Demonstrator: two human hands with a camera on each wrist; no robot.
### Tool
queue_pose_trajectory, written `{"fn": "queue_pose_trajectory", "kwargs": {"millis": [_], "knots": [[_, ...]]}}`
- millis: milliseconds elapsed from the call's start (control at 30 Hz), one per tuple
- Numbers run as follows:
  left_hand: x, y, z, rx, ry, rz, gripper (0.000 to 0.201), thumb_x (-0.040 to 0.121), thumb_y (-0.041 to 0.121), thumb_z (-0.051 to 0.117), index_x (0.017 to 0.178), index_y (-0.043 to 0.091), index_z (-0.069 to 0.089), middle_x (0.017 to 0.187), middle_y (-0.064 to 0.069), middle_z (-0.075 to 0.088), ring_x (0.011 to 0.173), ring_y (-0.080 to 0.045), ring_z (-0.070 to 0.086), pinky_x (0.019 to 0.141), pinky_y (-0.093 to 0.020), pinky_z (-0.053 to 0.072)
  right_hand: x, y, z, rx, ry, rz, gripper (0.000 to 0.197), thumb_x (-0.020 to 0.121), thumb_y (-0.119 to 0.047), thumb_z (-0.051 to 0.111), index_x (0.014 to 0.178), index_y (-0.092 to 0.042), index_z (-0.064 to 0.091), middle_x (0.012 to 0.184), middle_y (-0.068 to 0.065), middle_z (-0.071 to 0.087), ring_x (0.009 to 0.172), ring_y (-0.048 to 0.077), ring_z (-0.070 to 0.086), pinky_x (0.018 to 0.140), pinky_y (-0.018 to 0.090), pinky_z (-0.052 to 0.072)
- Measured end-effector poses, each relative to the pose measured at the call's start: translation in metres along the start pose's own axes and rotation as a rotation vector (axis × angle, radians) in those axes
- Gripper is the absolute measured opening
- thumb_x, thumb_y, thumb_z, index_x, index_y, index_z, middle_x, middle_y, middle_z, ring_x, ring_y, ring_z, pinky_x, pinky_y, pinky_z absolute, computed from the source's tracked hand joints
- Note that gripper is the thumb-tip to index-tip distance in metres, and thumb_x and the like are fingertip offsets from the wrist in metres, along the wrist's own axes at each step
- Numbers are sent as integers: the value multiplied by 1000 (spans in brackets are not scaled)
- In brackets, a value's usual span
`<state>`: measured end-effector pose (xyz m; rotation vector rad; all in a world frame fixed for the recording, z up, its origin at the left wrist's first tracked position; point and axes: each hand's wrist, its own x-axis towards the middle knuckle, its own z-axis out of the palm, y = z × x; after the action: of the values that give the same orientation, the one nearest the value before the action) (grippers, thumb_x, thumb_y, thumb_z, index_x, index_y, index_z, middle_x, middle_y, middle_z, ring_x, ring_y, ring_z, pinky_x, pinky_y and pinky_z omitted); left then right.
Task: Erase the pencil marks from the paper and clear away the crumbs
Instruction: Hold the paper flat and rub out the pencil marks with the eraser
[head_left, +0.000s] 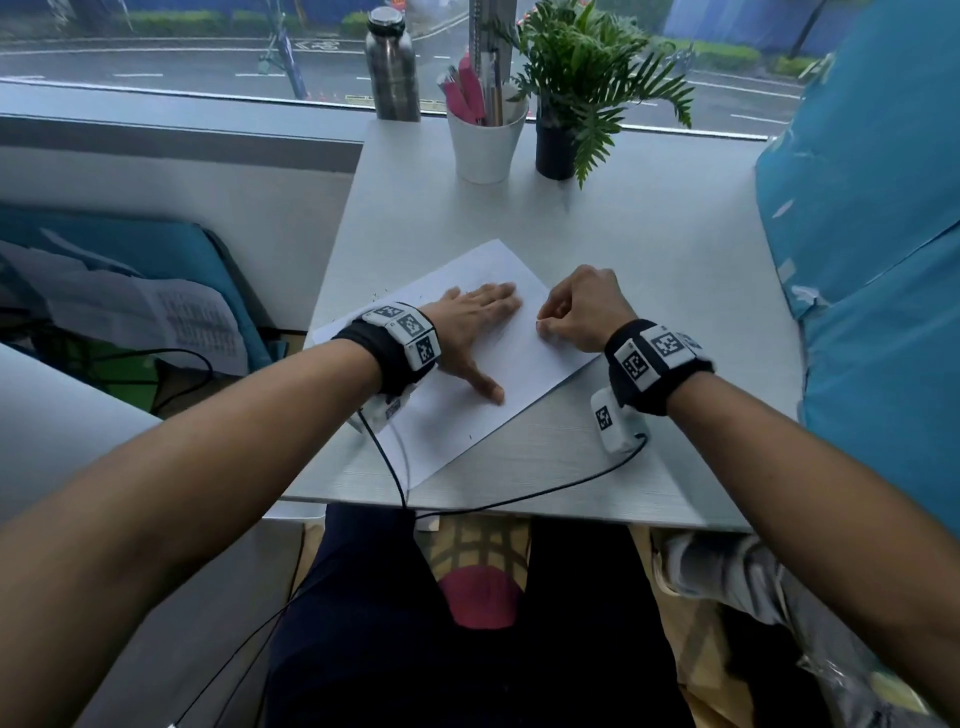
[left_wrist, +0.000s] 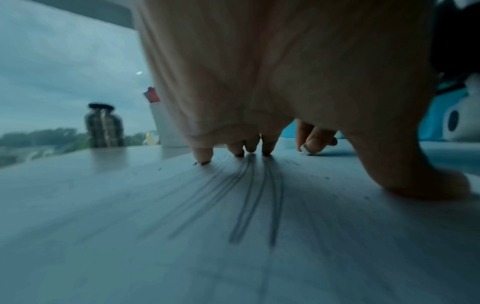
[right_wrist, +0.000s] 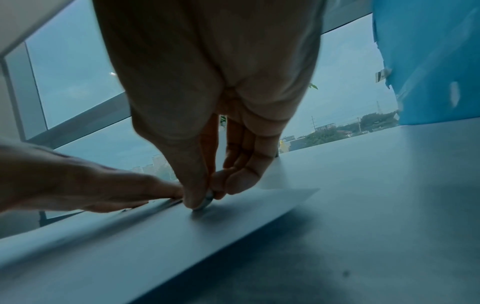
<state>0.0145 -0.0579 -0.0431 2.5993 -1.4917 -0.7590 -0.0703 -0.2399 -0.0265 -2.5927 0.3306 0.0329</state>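
The paper (head_left: 483, 364) lies slanted at the centre of the head view. The left hand (head_left: 475, 325) presses flat on it, fingers straight. Just right of it, the right hand (head_left: 584, 309) pinches a small white eraser (right_wrist: 206, 202) against the sheet. The pencil marks (left_wrist: 259, 195) lie under the left palm, leftward of the eraser, running along that hand's length.

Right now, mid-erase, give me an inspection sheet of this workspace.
Surface: white table, sheet angled on it.
Job's things: paper flat; pencil marks remain; eraser on the sheet; crumbs near the far-left edge.
Clutter: steel bottle, pen cup, potted plant.
Grippers: left hand flat on the paper; right hand pinches the eraser.
Cables: black wrist leads cross the near edge.
Surroundings: window, blue sheeting.
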Motion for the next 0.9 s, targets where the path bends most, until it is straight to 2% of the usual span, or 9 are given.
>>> {"fn": "queue_pose_trajectory", "kwargs": {"millis": [100, 167, 333, 433, 500, 567, 633, 767, 900], "knots": [[1, -5, -1, -8, -8, -7, 138, 56, 74, 79, 159, 24, 1, 166, 3, -9, 152, -13, -7, 122, -51, 1, 10, 0, -3, 7, 27, 24, 8, 70, -23, 79, 77, -18, 79, 70, 0, 72, 66, 8, 61, 72, 16, 50], [3, -5, -1, 28, -23, -19, 140, 55, 76, 77, 159, 25, -2, 165, 4, -11, 152, -13, -9, 122, -51, -1, 11, -4, 2, 14, 62, 22, 8, 70, -23, 78, 77, -17, 79, 72, 2, 73, 68, 10, 63, 72, 17, 50], [5, -7, 0, 52, -45, -28, 143, 52, 82, 74, 158, 28, -6, 165, 6, -15, 151, -14, -12, 121, -53, -2, -1, -16, 9, 2, -68, -96, 11, 74, -20, 74, 82, -15, 80, 73, 3, 74, 69, 12, 65, 76, 21, 54], [6, -8, 1, 38, -52, -54, 143, 51, 83, 73, 157, 33, -9, 164, 8, -18, 150, -17, -17, 120, -55, -4, 10, -11, 2, 30, 40, -26, 12, 74, -20, 74, 82, -14, 80, 76, 3, 75, 69, 10, 63, 76, 16, 48], [7, -11, 2, 19, -58, -81, 145, 45, 87, 71, 155, 40, -12, 162, 8, -23, 149, -18, -23, 119, -56, -8, 0, -19, 11, 18, -14, -78, 11, 74, -15, 72, 81, -11, 80, 77, 4, 74, 68, 13, 63, 72, 18, 48], [8, -14, 3, 16, -59, -88, 147, 42, 90, 70, 153, 43, -14, 162, 8, -26, 148, -17, -25, 119, -56, -10, -16, -30, 18, -18, -142, -182, 10, 74, -15, 72, 79, -11, 79, 79, 4, 73, 69, 13, 62, 73, 19, 46], [8, -14, 3, 5, -61, -81, 149, 40, 90, 70, 154, 42, -13, 162, 8, -25, 148, -16, -25, 118, -56, -10, -7, -28, 12, -26, -160, -168, 11, 74, -17, 73, 81, -12, 80, 79, 3, 75, 71, 13, 66, 74, 19, 49], [10, -17, 2, -11, -45, -81, 154, 38, 91, 70, 156, 35, -13, 162, 10, -23, 148, -14, -23, 119, -56, -9, 31, -14, -7, -12, 17, -6, 13, 74, -20, 74, 83, -13, 80, 79, 4, 75, 70, 12, 66, 72, 16, 49], [11, -18, 7, -1, -30, -85, 159, 36, 95, 66, 155, 29, -17, 161, 11, -25, 148, -13, -24, 120, -54, -10, -13, -37, 24, -40, -162, -184, 11, 73, -19, 70, 76, -11, 77, 72, 4, 74, 68, 20, 67, 73, 29, 53]]}}
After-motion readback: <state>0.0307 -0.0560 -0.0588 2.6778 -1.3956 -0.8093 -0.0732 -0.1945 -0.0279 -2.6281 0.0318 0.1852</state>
